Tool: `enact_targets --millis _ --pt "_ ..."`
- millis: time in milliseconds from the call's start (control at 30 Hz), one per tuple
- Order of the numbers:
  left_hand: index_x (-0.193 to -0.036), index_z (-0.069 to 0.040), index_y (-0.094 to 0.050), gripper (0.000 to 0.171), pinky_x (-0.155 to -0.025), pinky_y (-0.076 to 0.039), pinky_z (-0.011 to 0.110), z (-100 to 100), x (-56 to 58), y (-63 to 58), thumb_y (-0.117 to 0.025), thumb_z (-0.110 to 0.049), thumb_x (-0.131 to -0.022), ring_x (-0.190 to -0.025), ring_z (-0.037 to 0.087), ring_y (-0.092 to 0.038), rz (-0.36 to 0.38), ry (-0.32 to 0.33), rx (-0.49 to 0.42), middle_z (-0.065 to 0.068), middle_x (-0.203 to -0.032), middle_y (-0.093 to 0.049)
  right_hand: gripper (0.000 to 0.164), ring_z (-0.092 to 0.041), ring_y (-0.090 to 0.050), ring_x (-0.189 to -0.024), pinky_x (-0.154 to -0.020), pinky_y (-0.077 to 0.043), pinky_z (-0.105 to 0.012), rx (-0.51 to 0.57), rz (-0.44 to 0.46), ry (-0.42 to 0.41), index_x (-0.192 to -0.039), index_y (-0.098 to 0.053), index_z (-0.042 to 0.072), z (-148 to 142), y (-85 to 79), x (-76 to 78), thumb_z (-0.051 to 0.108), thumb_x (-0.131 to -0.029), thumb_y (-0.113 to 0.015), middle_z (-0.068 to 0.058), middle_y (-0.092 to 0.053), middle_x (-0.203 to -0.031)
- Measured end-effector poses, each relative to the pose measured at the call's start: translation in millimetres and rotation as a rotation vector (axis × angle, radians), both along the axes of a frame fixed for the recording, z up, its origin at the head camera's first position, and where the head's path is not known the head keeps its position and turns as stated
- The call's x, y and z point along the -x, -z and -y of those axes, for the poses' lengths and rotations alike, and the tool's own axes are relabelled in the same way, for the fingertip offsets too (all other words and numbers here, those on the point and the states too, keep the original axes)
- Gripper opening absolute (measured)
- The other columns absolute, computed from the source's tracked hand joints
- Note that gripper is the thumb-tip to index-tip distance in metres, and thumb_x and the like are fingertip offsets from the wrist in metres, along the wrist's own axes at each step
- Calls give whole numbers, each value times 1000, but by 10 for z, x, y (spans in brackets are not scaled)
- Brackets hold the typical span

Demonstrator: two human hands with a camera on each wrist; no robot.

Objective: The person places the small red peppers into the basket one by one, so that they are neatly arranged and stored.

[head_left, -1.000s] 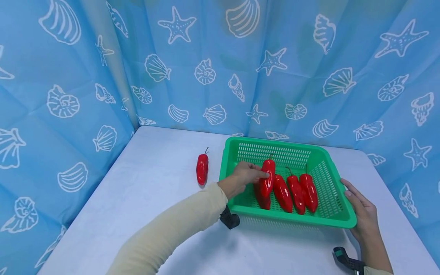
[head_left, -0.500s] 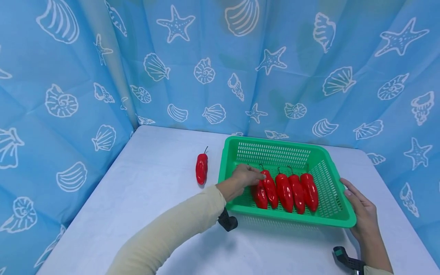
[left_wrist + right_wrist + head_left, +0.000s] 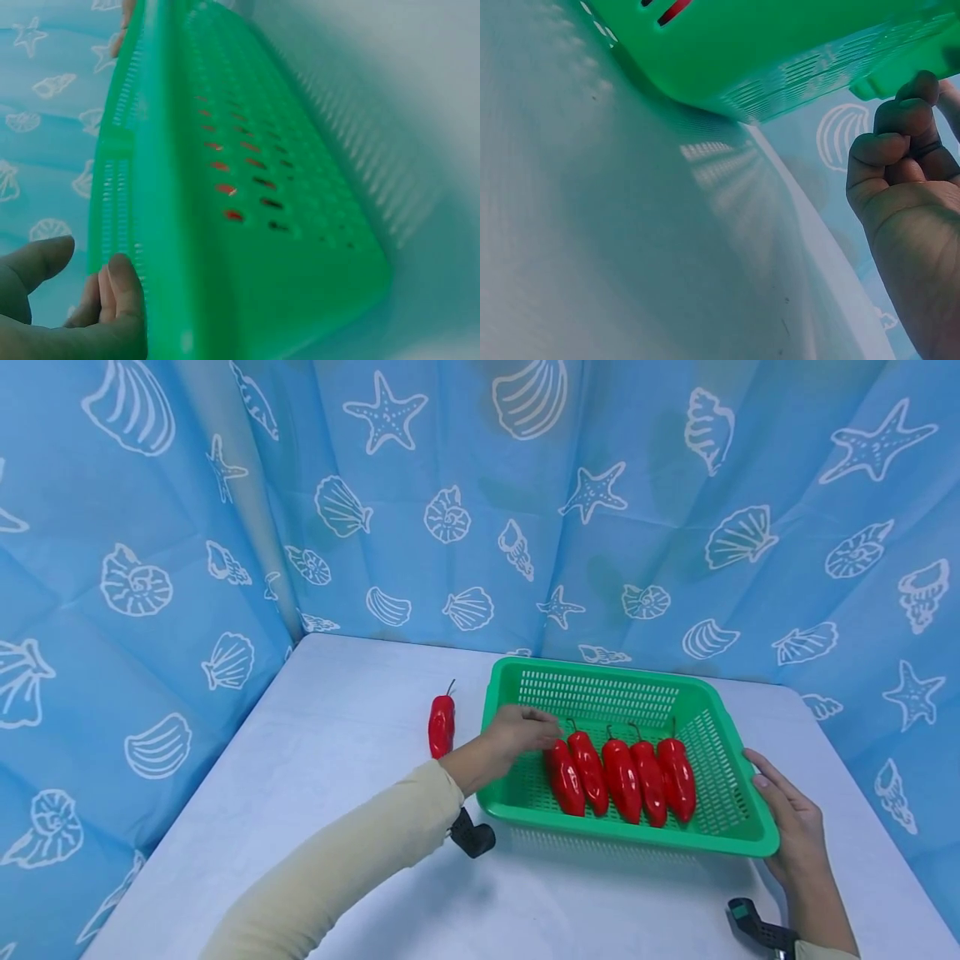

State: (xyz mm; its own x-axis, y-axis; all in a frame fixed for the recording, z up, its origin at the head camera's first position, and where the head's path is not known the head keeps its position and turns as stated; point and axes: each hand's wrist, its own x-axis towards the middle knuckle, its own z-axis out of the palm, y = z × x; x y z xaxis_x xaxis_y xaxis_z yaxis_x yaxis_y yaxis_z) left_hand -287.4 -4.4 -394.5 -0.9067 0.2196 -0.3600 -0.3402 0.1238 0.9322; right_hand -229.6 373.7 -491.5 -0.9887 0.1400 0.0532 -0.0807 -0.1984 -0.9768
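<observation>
Several glossy red peppers [image 3: 620, 781] with thin dark stems lie side by side in a green plastic basket [image 3: 600, 835]. My left hand [image 3: 517, 735] is over the basket's left part, its fingertips close to the top of the leftmost pepper [image 3: 564, 781]. In the left wrist view the thumb [image 3: 45, 259] stands apart from the bent fingers, with nothing between them. At the basket's right side, my right hand [image 3: 795, 827] grips the rim, thumb on top; the right wrist view shows its fingers [image 3: 900, 120] curled beneath. Another pepper [image 3: 442, 722] lies on the table left of the basket.
The white table [image 3: 337, 735] reaches back to a blue curtain [image 3: 420, 527] printed with shells and starfish, which also runs along both sides. A black wrist mount [image 3: 472, 835] sits on the left wrist, another black mount [image 3: 757, 927] on the right.
My left hand has lowered a pepper into the row, let it go and drawn back to the left. The peppers there now lie fully in view. The right hand has kept its hold.
</observation>
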Motion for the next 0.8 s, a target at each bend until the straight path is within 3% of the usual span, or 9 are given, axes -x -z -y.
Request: enact_targets --millis 267,500,800 --pt "-121 -6 -64 32 -94 -54 38 189 -13 -103 -73 -16 -91 -107 26 -68 -49 -9 -37 7 -110 -66 42 -7 -71 -95 -70 -58 -28 7 12 0 -145 -55 19 3 -7 13 20 -103 -58 14 -67 -121" --pt "-122 -7 -65 33 -96 -53 37 344 9 -154 -74 -19 -92 -107 22 -68 -67 -48 -50 6 -112 -67 43 -7 -71 -95 -71 -58 -28 5 21 9 -146 -54 19 14 2 4 20 -103 -58 15 -67 -121" --pt "-127 -4 -62 38 -98 -51 34 580 46 -155 -71 -21 -94 -115 24 -64 -72 -93 -110 11 -122 -65 42 -8 -71 -96 -71 -58 -28 20 14 5 -145 -55 19 16 -15 4 19 -103 -58 15 -68 -121"
